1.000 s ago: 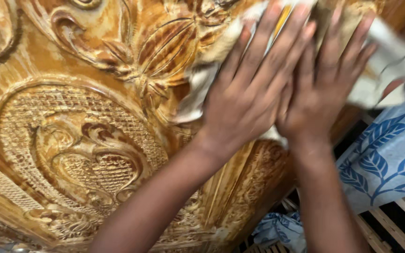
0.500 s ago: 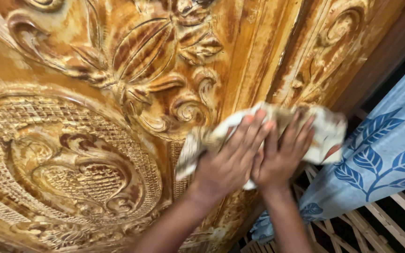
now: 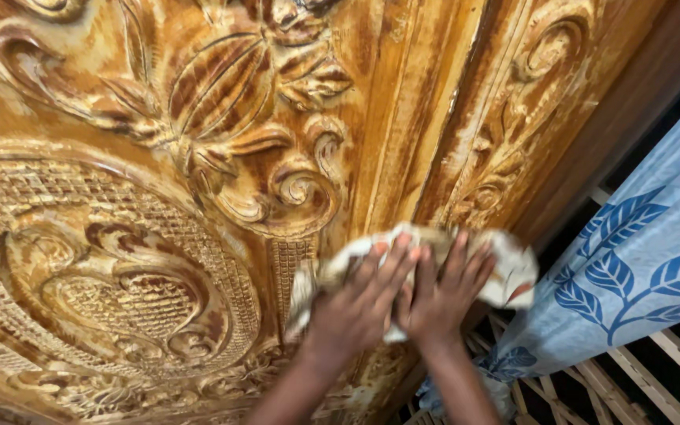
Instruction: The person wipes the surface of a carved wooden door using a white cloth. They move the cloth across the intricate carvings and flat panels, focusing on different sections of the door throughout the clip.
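Both your hands and the cloth point(image 3: 419, 267) have slid down the panel point(image 3: 198, 181) since the frame a second ago, when they pressed near its upper edge; half a second ago they were about where they are now, slightly higher and further right. The view has pulled back too, so more carving shows above them.

Head view: your left hand point(image 3: 360, 303) lies flat on the cloth, fingers spread and pointing up, palm pressing it against the wood. Your right hand point(image 3: 442, 295) sits just beside it, touching it, also open and flat on the cloth. Neither hand grips; both press.

The cloth is pale and crumpled, and it lies low on the panel near its right border, below a carved scroll point(image 3: 301, 189). Most of it is hidden under your hands; only its rim shows, with a corner sticking out at right. That corner is blurred, and a reddish patch on it is hard to make out.

Your forearms are cut off by the bottom edge. At right a blue leaf-print fabric point(image 3: 639, 267) hangs near the panel, over wooden slats point(image 3: 655, 378) that are partly cut off.
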